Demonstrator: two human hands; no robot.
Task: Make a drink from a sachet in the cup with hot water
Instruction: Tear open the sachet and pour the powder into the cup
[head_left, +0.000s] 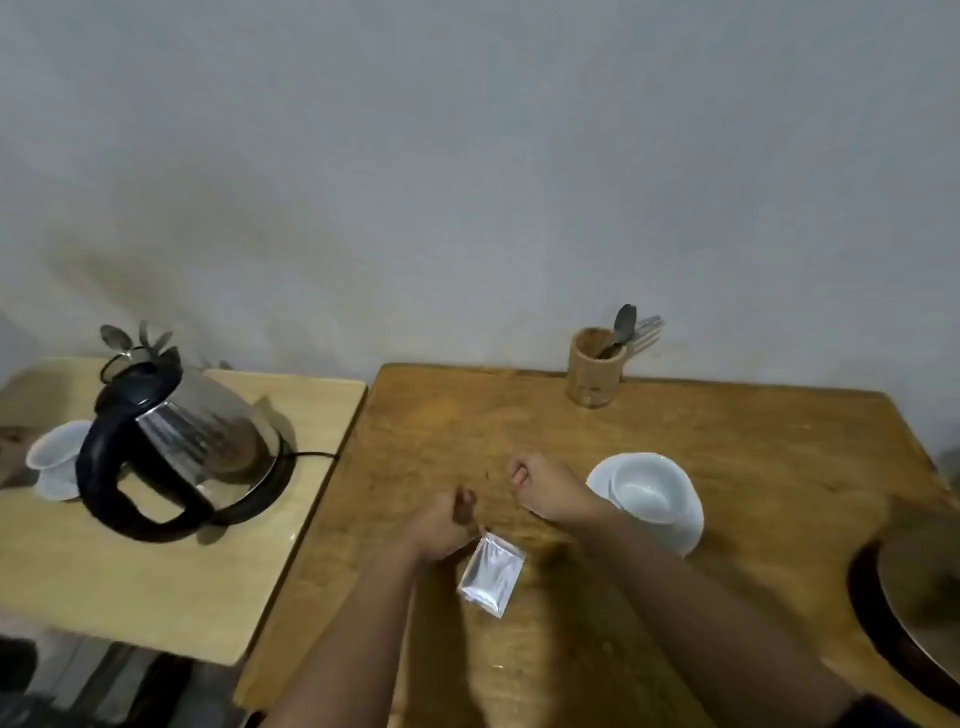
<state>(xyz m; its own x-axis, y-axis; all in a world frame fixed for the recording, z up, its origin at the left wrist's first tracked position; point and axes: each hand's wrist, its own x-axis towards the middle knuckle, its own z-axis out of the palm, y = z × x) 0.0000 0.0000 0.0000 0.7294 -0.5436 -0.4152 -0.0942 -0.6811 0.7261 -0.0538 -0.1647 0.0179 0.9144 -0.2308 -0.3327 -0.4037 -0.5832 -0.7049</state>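
Note:
A silver foil sachet (491, 574) hangs from my left hand (447, 525), which pinches its top corner above the wooden table (727, 441). My right hand (545, 486) is a closed fist just right of it, and whether it holds anything I cannot tell. A white cup (647, 486) sits on a white saucer (685, 530) right beside my right wrist. A steel kettle (192, 436) with a black handle stands on its base on the lighter side table (130, 582) to the left.
A wooden holder (595, 371) with a spoon and forks stands at the table's far edge by the wall. Stacked plastic cups (54, 460) sit behind the kettle. A round dark tray or lid (914, 597) overhangs the right edge.

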